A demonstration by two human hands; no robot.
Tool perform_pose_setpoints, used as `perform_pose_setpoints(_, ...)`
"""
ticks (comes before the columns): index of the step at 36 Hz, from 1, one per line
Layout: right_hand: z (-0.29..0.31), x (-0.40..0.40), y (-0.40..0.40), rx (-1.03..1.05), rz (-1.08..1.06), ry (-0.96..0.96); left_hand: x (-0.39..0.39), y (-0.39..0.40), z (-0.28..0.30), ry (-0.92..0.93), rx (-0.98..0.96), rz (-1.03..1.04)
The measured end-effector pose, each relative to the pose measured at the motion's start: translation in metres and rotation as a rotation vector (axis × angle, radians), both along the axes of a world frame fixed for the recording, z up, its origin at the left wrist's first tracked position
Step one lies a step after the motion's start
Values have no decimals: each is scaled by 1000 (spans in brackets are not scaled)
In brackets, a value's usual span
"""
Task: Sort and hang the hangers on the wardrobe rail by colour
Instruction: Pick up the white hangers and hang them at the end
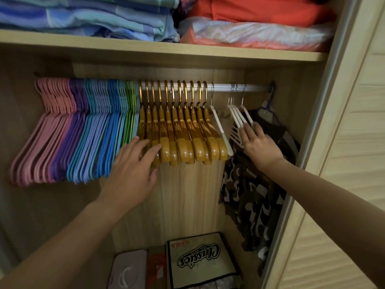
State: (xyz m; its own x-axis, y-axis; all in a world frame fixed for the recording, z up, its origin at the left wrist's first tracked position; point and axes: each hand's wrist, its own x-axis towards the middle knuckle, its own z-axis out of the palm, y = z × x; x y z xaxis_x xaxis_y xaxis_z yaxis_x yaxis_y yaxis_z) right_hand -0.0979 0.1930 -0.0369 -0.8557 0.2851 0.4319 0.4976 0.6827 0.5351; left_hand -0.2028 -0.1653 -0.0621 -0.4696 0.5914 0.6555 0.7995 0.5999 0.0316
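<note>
left hand (133, 163) flat on hard gold hangers (179, 140) | right hand (259, 143) fingers straight, touching light white hangers (239, 115) | hold them by the hooks

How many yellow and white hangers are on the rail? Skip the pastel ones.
Yellow hangers: 11
White hangers: 4
Total: 15
</note>
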Motion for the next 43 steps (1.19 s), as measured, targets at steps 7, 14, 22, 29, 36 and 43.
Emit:
perform_pose_setpoints(7,3,13,18,-79,-31,18,0,5,2,4,5,-28)
perform_pose_setpoints(14,4,15,18,-160,-60,73,0,9,2,-8,10,-31)
perform_pose_setpoints(22,-11,-8,-35,-305,323,200,0,11,1,-18,12,-34)
perform_pose_setpoints(29,-13,-18,-43,-130,369,137,2,9,1,-27,15,-50)
perform_pose_setpoints(36,-9,-11,-40,-109,219,126,1,3,-1,-21,34,-52)
perform_pose_setpoints(43,-10,-9,-17,-154,170,207,0,6,-4,-14,37,-63)
